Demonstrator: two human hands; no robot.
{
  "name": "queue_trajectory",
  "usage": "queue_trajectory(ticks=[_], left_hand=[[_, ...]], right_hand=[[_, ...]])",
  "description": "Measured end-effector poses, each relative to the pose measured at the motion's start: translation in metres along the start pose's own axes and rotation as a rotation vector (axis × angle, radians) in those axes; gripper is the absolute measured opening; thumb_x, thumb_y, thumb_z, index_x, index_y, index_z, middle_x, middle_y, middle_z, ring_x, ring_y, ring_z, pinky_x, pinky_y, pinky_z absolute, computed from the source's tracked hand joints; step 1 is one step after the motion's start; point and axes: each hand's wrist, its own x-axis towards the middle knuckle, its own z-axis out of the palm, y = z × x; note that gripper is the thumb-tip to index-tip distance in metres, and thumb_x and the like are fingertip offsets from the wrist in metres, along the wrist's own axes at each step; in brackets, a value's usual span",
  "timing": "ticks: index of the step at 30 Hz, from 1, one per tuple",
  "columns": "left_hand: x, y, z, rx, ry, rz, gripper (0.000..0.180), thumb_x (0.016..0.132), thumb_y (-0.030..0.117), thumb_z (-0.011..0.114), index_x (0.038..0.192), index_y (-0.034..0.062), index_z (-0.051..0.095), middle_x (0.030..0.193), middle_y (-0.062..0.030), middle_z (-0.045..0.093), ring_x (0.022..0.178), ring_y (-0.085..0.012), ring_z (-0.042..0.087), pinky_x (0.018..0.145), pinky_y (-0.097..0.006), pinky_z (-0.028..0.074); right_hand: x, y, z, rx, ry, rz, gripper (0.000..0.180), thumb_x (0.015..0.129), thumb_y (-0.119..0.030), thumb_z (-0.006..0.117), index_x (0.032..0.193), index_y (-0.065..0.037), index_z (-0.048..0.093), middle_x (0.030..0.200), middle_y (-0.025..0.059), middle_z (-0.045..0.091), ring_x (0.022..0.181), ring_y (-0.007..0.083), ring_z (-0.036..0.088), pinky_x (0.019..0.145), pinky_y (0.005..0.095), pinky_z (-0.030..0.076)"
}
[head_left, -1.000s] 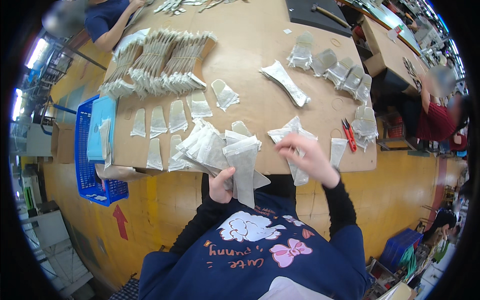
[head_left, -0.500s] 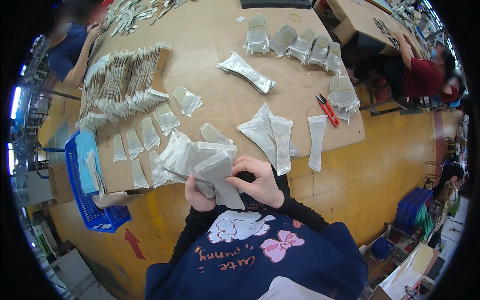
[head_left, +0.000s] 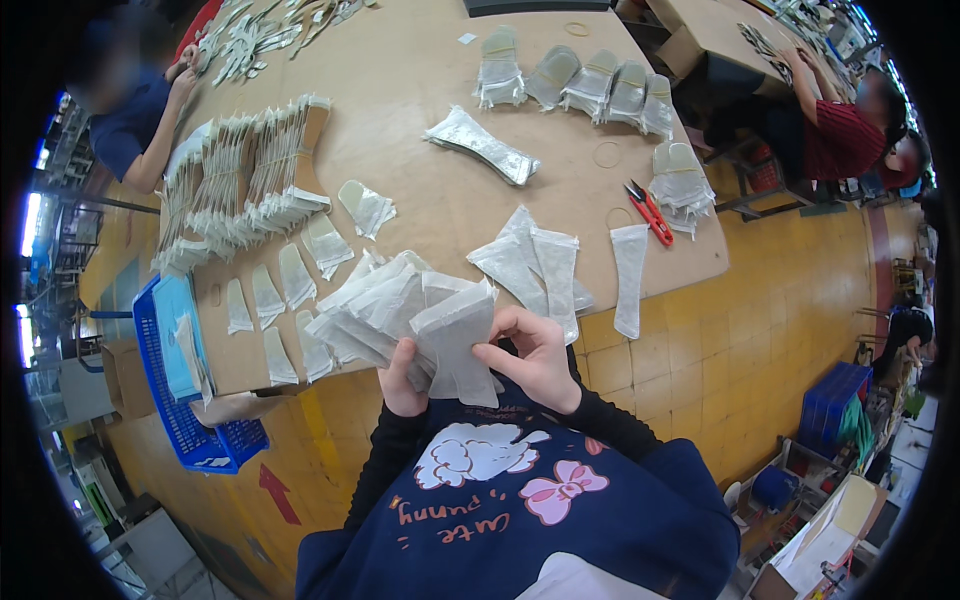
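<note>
A loose, fanned stack of pale grey-white fabric pieces [head_left: 375,312] is gripped at its near end by my left hand [head_left: 404,383], thumb on top. My right hand [head_left: 537,358] pinches the right edge of the top fabric piece [head_left: 455,335], which flares at its far end. Just past my right hand, several similar pieces [head_left: 553,265] lie crossed on the table. To the left of the stack, small tapered pieces with rounded tips [head_left: 268,295] are laid out singly.
Banded bundles [head_left: 250,170] stand at the table's left, beside a blue basket [head_left: 195,420]. Red-handled snips [head_left: 652,215] and a single piece [head_left: 628,280] lie at the right. Rounded stacks [head_left: 598,85] line the far right. Co-workers [head_left: 135,120] sit at the left and far right.
Both hands have shifted slightly, carrying the stack. The top piece now sits a little further right, and the stack is spread over the small piece that lay behind it.
</note>
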Motion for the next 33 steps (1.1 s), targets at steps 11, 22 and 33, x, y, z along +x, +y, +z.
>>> queue_trajectory(ticks=[11,22,33], left_hand=[[-0.006,0.001,0.016,-0.008,-0.045,-0.095,0.061,0.081,0.004,0.070,0.135,-0.0015,0.042,0.127,-0.0131,0.055,0.113,-0.0233,0.056,0.098,-0.037,0.045],[-0.002,0.005,0.011,0.149,-0.064,-0.108,0.063,0.078,-0.006,0.066,0.136,0.0016,0.042,0.125,-0.0125,0.057,0.114,-0.0261,0.057,0.097,-0.038,0.046],[-0.001,0.012,0.006,0.060,-0.044,-0.118,0.054,0.077,-0.004,0.070,0.127,-0.0006,0.050,0.116,-0.0110,0.060,0.106,-0.0221,0.060,0.091,-0.035,0.049]], right_hand=[[0.001,0.011,0.001,-0.026,0.174,0.098,0.015,0.086,0.001,0.067,0.096,-0.001,0.058,0.088,-0.0007,0.060,0.079,0.0049,0.058,0.071,0.0195,0.046],[0.002,0.007,0.003,0.440,0.389,0.089,0.021,0.093,-0.005,0.056,0.114,-0.003,0.052,0.097,0.0025,0.060,0.083,0.0063,0.058,0.073,0.0204,0.047],[0.005,0.002,0.009,0.440,0.357,0.189,0.020,0.094,-0.005,0.056,0.114,-0.005,0.051,0.095,-0.0007,0.060,0.077,0.0030,0.054,0.069,0.0179,0.045]])
